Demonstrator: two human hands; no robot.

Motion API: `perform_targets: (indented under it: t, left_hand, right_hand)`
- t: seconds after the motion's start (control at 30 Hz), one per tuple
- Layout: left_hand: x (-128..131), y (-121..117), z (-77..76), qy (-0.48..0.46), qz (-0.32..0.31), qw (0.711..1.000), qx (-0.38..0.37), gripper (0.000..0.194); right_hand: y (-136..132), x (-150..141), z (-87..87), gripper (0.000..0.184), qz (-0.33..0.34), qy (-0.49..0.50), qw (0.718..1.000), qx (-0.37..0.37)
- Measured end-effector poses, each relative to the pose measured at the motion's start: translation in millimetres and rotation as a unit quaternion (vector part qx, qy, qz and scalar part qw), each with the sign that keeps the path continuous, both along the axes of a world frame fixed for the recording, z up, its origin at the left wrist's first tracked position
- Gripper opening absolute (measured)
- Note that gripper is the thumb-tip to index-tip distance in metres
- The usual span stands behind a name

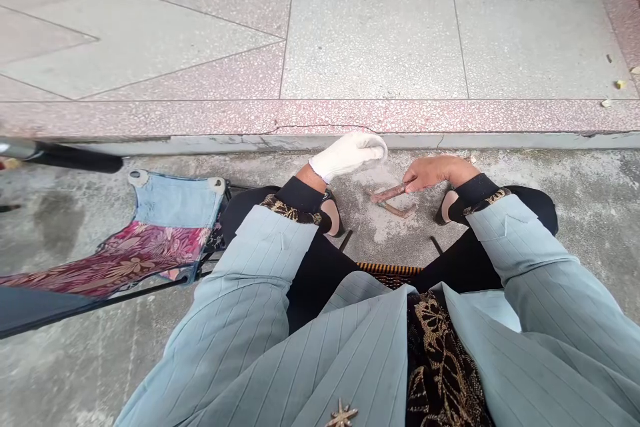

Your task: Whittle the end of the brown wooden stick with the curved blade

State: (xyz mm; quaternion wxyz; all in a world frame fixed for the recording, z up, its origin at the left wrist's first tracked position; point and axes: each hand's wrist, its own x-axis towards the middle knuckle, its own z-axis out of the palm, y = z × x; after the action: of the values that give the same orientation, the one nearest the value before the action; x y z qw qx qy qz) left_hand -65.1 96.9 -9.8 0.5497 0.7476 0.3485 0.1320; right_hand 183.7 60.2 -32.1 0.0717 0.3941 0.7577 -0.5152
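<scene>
Over the concrete (595, 213), the bare right hand (429, 172) grips a reddish-brown tool (391, 193), its long axis nearly crosswise, free end pointing left and slightly back; whether the gloved left hand (349, 154) is closed cannot be told.

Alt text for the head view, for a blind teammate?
A bare right hand holds a brown stick-like object above concrete ground; the white-gloved left hand curls near a low step, any contents unclear. A floral chair stands at left.
</scene>
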Motion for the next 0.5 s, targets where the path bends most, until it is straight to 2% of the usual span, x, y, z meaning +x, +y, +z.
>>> perform_targets:
  t: [0.13,0.17,0.23,0.27,0.33,0.37,0.4,0.43,0.5]
  left_hand:
    - [-2,12,-11.2,0.08,0.047,0.99,0.109,0.028]
    - [0,12,-15.3,0.096,0.054,0.986,0.125,0.028]
    - [5,9,-22.2,0.109,0.048,0.985,0.121,0.029]
    - [7,6,-24.3,0.107,0.035,0.988,0.103,0.03]
    - [13,-3,-24.4,0.094,-0.024,0.994,0.049,0.03]
    - [15,-7,-22.5,0.082,-0.045,0.995,0.026,0.03]
    - [17,-11,-19.5,0.068,-0.062,0.996,0.008,0.03]
    - [17,-15,-15.8,0.054,-0.075,0.996,-0.004,0.029]
    - [17,-18,-7.2,0.036,-0.107,0.993,-0.02,0.026]
  right_hand:
    - [-6,-2,18.7,0.031,0.022,0.044,0.998,-0.041]
    - [-6,1,24.6,0.033,-0.001,0.08,0.996,-0.046]
    - [-5,11,36.3,0.037,-0.131,0.187,0.973,-0.033]
    - [-3,17,41.5,0.037,-0.247,0.246,0.937,-0.004]
    - [2,30,48.5,0.029,-0.465,0.311,0.827,0.05]
    - [5,35,49.8,0.025,-0.536,0.312,0.782,0.062]
    - [7,40,49.5,0.023,-0.575,0.292,0.762,0.064]
    - [9,43,47.8,0.024,-0.591,0.255,0.763,0.064]
    - [11,48,41.6,0.029,-0.57,0.156,0.803,0.075]
